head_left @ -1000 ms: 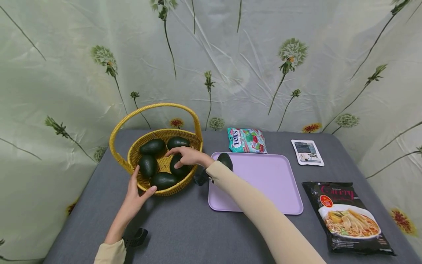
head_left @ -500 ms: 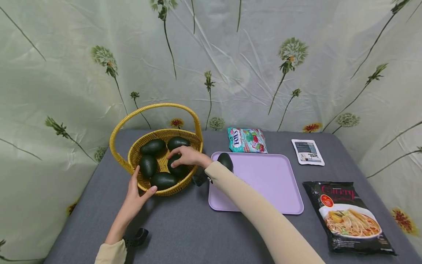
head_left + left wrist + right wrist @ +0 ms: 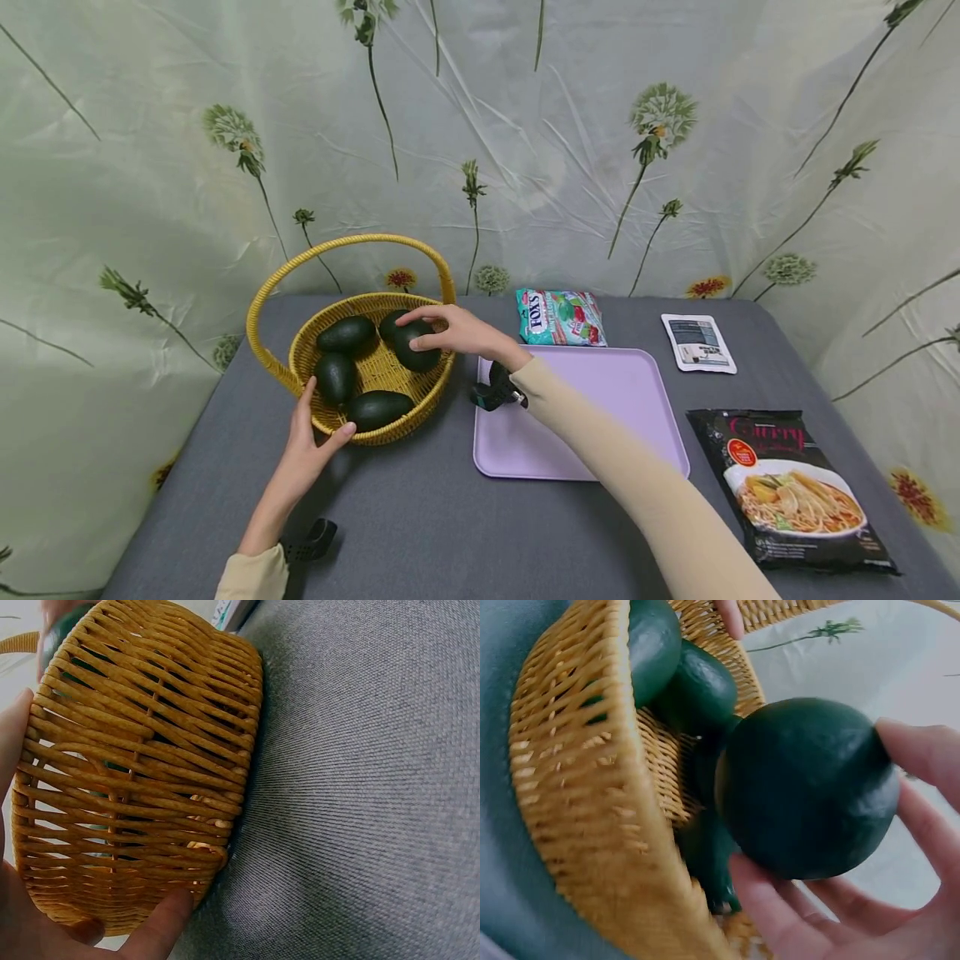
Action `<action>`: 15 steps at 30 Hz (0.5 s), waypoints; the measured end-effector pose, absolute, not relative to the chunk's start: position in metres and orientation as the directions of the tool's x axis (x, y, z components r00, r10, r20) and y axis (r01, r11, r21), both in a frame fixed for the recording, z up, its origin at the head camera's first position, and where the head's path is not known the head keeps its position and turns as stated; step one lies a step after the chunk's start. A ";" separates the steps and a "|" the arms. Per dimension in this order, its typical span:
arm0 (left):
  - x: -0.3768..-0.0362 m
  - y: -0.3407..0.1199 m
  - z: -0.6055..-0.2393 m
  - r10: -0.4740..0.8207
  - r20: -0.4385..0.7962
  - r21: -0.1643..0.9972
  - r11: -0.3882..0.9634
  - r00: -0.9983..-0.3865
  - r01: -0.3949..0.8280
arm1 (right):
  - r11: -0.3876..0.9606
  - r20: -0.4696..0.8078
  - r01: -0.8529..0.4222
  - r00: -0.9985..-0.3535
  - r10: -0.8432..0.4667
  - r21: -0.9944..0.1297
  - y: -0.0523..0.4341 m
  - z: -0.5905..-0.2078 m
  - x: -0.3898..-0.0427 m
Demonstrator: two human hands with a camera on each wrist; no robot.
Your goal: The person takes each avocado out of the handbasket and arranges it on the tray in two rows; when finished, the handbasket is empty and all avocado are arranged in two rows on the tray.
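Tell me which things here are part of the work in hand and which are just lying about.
In use: right hand gripping an avocado; left hand on the wicker basket; purple tray.
Lying about: candy bag, noodle packet, small white packet.

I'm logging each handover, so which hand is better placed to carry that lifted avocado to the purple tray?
Right hand: it grips the avocado. Left hand steadies the basket.
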State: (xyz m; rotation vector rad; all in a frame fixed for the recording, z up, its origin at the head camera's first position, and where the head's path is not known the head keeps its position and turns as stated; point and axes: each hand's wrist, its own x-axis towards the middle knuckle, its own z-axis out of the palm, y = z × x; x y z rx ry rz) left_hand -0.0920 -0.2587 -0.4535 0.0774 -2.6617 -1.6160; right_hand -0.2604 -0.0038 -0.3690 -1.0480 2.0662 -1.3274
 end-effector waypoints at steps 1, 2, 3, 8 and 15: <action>-0.092 -0.259 -0.453 -0.055 -0.002 0.887 0.460 -0.999 -0.027 | 0.226 0.029 -0.344 -0.603 -0.797 -0.911 0.002 -0.368 -0.261; -0.092 -0.259 -0.453 -0.053 -0.001 0.887 0.461 -0.999 -0.026 | 0.211 0.040 -0.338 -0.607 -0.794 -0.917 0.007 -0.368 -0.261; -0.093 -0.259 -0.453 -0.052 -0.001 0.888 0.460 -0.999 -0.025 | 0.206 0.048 -0.336 -0.613 -0.788 -0.919 0.013 -0.367 -0.261; -0.093 -0.258 -0.452 -0.050 -0.005 0.888 0.459 -0.999 -0.027 | 0.201 0.043 -0.285 -0.668 -0.743 -0.937 0.045 -0.367 -0.260; -0.093 -0.258 -0.453 -0.049 -0.011 0.885 0.464 -0.999 -0.032 | 0.197 -0.002 -0.166 -0.758 -0.652 -0.966 0.095 -0.378 -0.255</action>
